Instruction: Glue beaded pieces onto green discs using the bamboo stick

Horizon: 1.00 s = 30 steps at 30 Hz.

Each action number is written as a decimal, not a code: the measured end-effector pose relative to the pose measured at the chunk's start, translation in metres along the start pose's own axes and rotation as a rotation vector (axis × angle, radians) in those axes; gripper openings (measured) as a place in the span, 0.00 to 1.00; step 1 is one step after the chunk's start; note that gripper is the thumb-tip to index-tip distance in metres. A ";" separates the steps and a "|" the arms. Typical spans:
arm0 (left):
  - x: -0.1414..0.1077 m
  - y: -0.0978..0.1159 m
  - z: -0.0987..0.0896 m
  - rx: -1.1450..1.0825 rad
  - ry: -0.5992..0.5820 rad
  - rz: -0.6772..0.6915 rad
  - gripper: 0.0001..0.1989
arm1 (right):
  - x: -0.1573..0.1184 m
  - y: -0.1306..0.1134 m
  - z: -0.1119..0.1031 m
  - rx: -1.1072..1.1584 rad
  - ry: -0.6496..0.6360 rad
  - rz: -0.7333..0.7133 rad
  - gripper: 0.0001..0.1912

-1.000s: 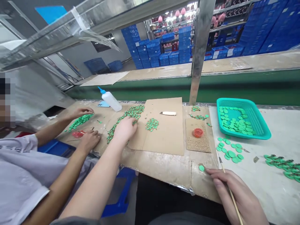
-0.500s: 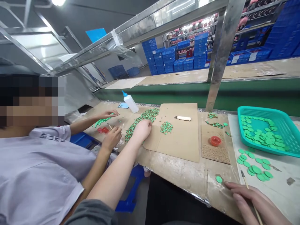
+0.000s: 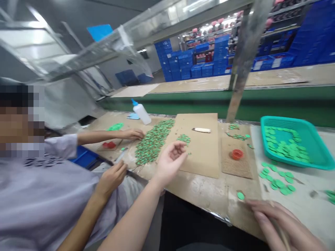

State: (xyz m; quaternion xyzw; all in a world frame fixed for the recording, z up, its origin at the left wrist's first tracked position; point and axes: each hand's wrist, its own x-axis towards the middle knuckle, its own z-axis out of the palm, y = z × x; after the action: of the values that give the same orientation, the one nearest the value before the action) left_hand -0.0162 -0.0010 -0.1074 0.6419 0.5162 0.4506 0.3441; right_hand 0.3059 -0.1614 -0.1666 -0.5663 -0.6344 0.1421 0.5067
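Note:
My left hand is over the cardboard sheet, its fingers curled in; whether anything small is inside them cannot be made out. Just beyond it lies a small cluster of green-and-brown pieces. To its left spreads a large pile of the same pieces. My right hand rests on the table at the lower right, closed around a thin wooden-handled brush, blurred now. Its fingertips are beside a single green disc.
A turquoise basket holds green discs, with loose discs in front. A red cup sits on a brown board. A cutter and a glue bottle lie farther back. At left a co-worker's hands are near the pile.
My left hand has moved right from the large pile to over the cardboard beside the small cluster. My right hand stays by the disc. The co-worker's far hand has reached to the pile.

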 end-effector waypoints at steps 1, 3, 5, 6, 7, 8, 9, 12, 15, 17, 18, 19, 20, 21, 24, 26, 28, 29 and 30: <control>-0.016 0.010 0.016 -0.116 -0.058 0.020 0.20 | 0.007 -0.014 -0.001 0.042 -0.041 0.011 0.06; -0.041 0.028 0.042 -0.335 -0.162 0.043 0.19 | 0.025 -0.042 0.001 0.218 -0.086 0.134 0.08; -0.055 0.042 0.061 -0.517 -0.253 0.039 0.16 | 0.044 -0.062 0.007 0.451 -0.198 0.338 0.10; -0.057 0.047 0.067 -0.597 -0.286 0.026 0.14 | 0.052 -0.069 0.010 0.558 -0.222 0.425 0.09; -0.059 0.051 0.073 -0.663 -0.309 0.012 0.12 | 0.058 -0.073 0.013 0.645 -0.222 0.464 0.09; -0.059 0.055 0.077 -0.710 -0.323 0.001 0.11 | 0.061 -0.075 0.015 0.708 -0.216 0.493 0.08; -0.059 0.058 0.080 -0.735 -0.330 -0.003 0.10 | 0.063 -0.076 0.015 0.747 -0.197 0.502 0.07; -0.060 0.064 0.085 -0.659 -0.315 0.001 0.09 | 0.060 -0.073 0.012 0.746 -0.148 0.489 0.05; -0.063 0.066 0.085 -0.497 -0.309 -0.054 0.09 | 0.059 -0.067 0.008 0.642 -0.108 0.398 0.03; -0.065 0.065 0.086 -0.400 -0.324 -0.093 0.09 | 0.059 -0.064 0.007 0.555 -0.074 0.323 0.02; -0.066 0.064 0.086 -0.361 -0.326 -0.099 0.10 | 0.059 -0.063 0.007 0.527 -0.064 0.311 0.03; -0.066 0.063 0.086 -0.327 -0.328 -0.092 0.10 | 0.059 -0.062 0.008 0.515 -0.063 0.319 0.03; -0.066 0.062 0.087 -0.298 -0.328 -0.077 0.11 | 0.058 -0.061 0.009 0.519 -0.071 0.344 0.05; -0.065 0.061 0.088 -0.280 -0.329 -0.060 0.12 | 0.057 -0.060 0.010 0.540 -0.088 0.377 0.05; -0.060 0.058 0.091 -0.351 -0.376 -0.109 0.13 | 0.055 -0.059 0.011 0.638 -0.111 0.435 0.06; -0.057 0.056 0.092 -0.507 -0.404 -0.271 0.16 | 0.053 -0.058 0.011 0.627 -0.086 0.403 0.05; -0.054 0.055 0.093 -0.651 -0.382 -0.445 0.21 | 0.052 -0.057 0.011 0.516 -0.047 0.287 0.02; -0.052 0.055 0.093 -0.697 -0.355 -0.504 0.23 | 0.052 -0.056 0.010 0.443 -0.031 0.204 0.03; -0.052 0.055 0.093 -0.724 -0.327 -0.537 0.24 | 0.052 -0.056 0.010 0.375 -0.018 0.116 0.05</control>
State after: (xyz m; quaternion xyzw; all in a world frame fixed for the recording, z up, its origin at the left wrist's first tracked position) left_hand 0.0874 -0.0617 -0.1021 0.3870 0.4128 0.3898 0.7265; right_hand 0.2740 -0.1306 -0.1035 -0.4964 -0.5676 0.2917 0.5885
